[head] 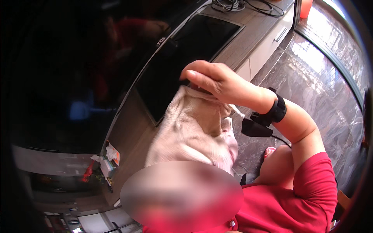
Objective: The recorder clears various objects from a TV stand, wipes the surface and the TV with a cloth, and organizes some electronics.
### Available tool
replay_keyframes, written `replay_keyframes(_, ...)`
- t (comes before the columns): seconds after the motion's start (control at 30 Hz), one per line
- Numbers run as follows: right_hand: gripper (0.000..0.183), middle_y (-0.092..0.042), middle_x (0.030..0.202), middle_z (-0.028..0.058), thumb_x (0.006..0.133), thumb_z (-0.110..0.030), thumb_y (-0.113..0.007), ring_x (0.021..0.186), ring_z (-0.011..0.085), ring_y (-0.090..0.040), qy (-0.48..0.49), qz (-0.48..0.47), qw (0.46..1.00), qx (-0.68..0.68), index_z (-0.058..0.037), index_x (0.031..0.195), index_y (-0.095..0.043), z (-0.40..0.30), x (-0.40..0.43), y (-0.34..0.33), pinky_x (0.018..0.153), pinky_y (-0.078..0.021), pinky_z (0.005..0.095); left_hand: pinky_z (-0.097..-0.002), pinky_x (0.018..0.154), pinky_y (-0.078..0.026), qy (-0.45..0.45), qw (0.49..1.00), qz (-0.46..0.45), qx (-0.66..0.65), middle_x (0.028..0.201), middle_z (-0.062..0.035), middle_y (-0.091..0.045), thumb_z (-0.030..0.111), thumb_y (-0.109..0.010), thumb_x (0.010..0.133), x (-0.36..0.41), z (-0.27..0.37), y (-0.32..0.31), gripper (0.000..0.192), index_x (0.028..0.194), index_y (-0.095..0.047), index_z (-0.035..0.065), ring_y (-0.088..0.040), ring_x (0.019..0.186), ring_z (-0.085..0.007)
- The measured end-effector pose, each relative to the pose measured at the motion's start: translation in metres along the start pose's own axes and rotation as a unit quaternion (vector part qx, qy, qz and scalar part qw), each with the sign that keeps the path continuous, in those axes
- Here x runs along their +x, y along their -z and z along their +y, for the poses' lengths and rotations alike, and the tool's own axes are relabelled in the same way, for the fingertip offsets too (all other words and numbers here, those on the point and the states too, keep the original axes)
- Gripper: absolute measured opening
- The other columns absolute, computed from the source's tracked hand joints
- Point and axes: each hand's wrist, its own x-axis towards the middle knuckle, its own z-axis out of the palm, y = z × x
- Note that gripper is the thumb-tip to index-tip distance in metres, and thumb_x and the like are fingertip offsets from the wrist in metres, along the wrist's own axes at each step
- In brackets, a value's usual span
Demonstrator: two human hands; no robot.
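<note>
My right hand (208, 75) reaches in from the right, thumb and curled fingers at the upper edge of a beige cloth (186, 125). The cloth looks soft and thick, perhaps a garment, and hangs in loose folds below the hand. A short white cord (238, 110) sticks out beside it, and paler pink-white fabric (231, 145) shows at its right side. A black strap (278, 109) with a black device (256, 128) sits around my right wrist. My left hand is out of view. A blurred oval hides the lower middle of the picture.
A large TCL television (58, 72) stands at left. Beyond the cloth, a wood-topped cabinet (244, 38) bears a black panel (204, 38) and coiled cables (233, 5). Tissues and small items (107, 166) lie lower left. A sandalled foot (269, 151) rests on marble-patterned tiles (309, 96).
</note>
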Motion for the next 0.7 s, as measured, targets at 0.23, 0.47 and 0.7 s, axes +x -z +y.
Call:
replay_keyframes(0.23, 0.016, -0.053, 0.08, 0.0088, 0.077, -0.018, -0.055, 0.08, 0.0257, -0.05, 0.239, 0.202, 0.87, -0.381, -0.0049, 0.086, -0.053, 0.043, -0.014, 0.051, 0.072, -0.0396, 0.0338, -0.0352, 0.1, -0.024, -0.233, 0.957, 0.162, -0.053, 0.133, -0.01, -0.027, 0.045, -0.028, 0.088, 0.006, 0.018, 0.03, 0.054, 0.13, -0.024, 0.011, -0.028, 0.121, -0.0212)
replay_keyframes(0.47, 0.017, -0.053, 0.078, 0.0056, 0.079, -0.023, -0.052, 0.083, 0.0209, -0.051, 0.152, 0.235, 0.823, -0.494, -0.0073, 0.075, -0.056, 0.102, 0.014, 0.086, 0.071, -0.0384, 0.0321, -0.0264, 0.061, -0.045, -0.272, 0.889, 0.359, 0.088, 0.076, -0.0016, -0.051, 0.017, -0.048, 0.082, 0.181, 0.082, 0.018, 0.007, 0.081, -0.05, 0.0099, -0.052, 0.069, -0.013)
replay_keyframes(0.7, 0.011, -0.051, 0.074, 0.0022, 0.076, -0.018, -0.053, 0.078, 0.0171, -0.05, 0.163, 0.228, 0.829, -0.485, -0.0083, 0.073, -0.057, 0.111, 0.007, 0.088, 0.068, -0.0381, 0.0282, -0.0298, 0.074, -0.043, -0.265, 0.814, 0.509, 0.091, 0.091, -0.006, -0.052, 0.017, -0.041, 0.085, 0.264, 0.115, 0.028, 0.015, 0.085, -0.051, 0.0054, -0.05, 0.082, -0.0174)
